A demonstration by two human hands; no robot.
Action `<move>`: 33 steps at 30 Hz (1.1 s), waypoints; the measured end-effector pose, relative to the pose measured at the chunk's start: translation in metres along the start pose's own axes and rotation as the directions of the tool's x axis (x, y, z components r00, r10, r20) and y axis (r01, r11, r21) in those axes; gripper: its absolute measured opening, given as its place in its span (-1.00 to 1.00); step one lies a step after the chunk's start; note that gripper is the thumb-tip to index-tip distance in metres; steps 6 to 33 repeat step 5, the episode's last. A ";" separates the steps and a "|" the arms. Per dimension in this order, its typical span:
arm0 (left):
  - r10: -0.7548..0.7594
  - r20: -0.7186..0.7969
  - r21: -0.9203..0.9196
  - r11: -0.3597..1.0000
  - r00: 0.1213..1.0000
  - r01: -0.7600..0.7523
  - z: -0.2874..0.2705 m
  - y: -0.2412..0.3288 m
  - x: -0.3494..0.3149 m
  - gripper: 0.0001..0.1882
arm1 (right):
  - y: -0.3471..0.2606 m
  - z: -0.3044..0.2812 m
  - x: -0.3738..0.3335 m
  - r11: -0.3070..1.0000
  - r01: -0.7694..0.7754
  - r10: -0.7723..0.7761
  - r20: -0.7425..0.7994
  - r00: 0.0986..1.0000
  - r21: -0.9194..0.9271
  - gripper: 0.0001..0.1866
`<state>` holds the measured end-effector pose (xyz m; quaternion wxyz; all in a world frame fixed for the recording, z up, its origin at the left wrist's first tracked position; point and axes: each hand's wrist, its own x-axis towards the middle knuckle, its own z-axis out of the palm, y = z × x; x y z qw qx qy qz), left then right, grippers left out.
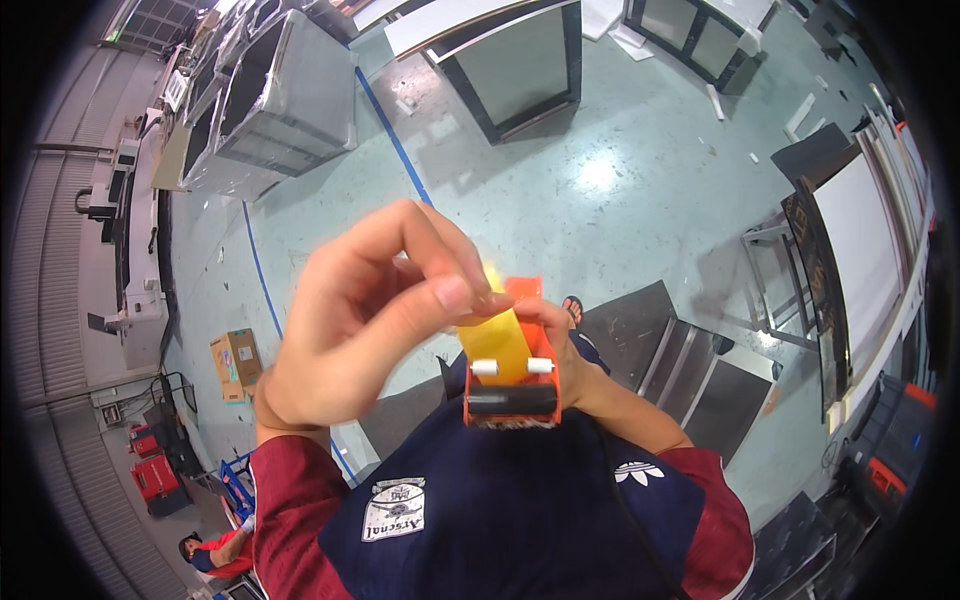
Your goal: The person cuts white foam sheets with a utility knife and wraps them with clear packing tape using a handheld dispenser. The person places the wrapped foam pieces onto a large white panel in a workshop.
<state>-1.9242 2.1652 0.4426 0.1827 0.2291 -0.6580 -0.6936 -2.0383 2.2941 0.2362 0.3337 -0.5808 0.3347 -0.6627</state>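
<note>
An orange tape dispenser (548, 390) with white rollers and a black roller at its near end is held up in front of my chest. My right hand (562, 345) grips it from the right side, with most of those fingers hidden behind it. A strip of yellow tape (495, 348) runs up from the white rollers. My left hand (365, 315) is closed in a pinch at the strip's upper end, thumb against fingertips. The hand is slightly blurred, and how much tape lies between the fingertips is hidden.
Plastic-wrapped cabinets (290, 100) stand at the far left, and a framed panel (515, 75) lies ahead. Stacked boards (850, 260) lean at the right. A cardboard box (235, 365) and another person (222, 552) are at the left.
</note>
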 end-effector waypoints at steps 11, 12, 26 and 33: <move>0.064 0.134 0.247 0.964 0.989 -0.096 -0.001 0.009 -0.014 -0.71 | 0.002 0.015 0.022 0.990 -0.036 0.013 -0.171 0.985 -0.133 0.11; 0.064 0.134 0.247 0.964 0.989 -0.096 -0.001 0.009 -0.014 -0.71 | 0.002 0.015 0.022 0.990 -0.036 0.013 -0.171 0.985 -0.133 0.11; 0.064 0.134 0.247 0.964 0.989 -0.096 -0.001 0.009 -0.014 -0.71 | 0.002 0.015 0.022 0.990 -0.036 0.013 -0.171 0.985 -0.133 0.11; 0.064 0.134 0.247 0.964 0.989 -0.096 -0.001 0.009 -0.014 -0.71 | 0.002 0.015 0.022 0.990 -0.036 0.013 -0.171 0.985 -0.133 0.11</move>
